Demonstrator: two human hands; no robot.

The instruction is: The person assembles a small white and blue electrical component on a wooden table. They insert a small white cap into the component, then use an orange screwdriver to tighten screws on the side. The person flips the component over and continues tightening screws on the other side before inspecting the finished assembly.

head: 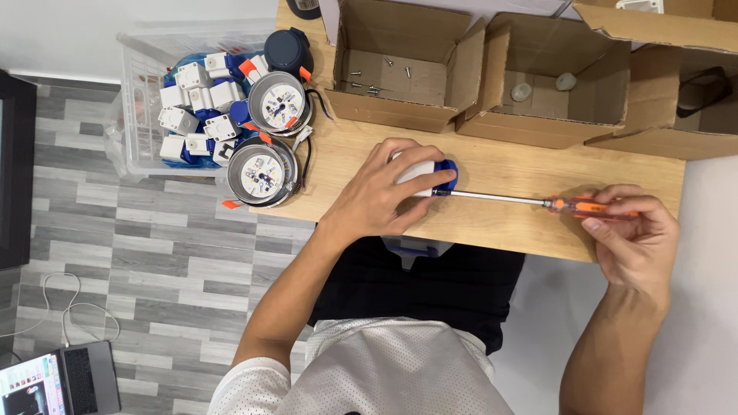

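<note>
My left hand [382, 192] grips a small white and blue box-shaped part [430, 172] and presses it onto the wooden table [492, 219]. My right hand [632, 230] holds a screwdriver by its orange handle [592, 206]. Its long metal shaft [492, 197] runs left, and the tip meets the blue end of the part. Most of the part is hidden under my fingers.
Two round metal lamp housings [265, 146] with wires lie at the table's left end. A clear plastic bin [165, 107] of white and blue parts stands beside them. Open cardboard boxes [396, 65] line the back, one with loose screws. A laptop [58, 380] sits on the floor.
</note>
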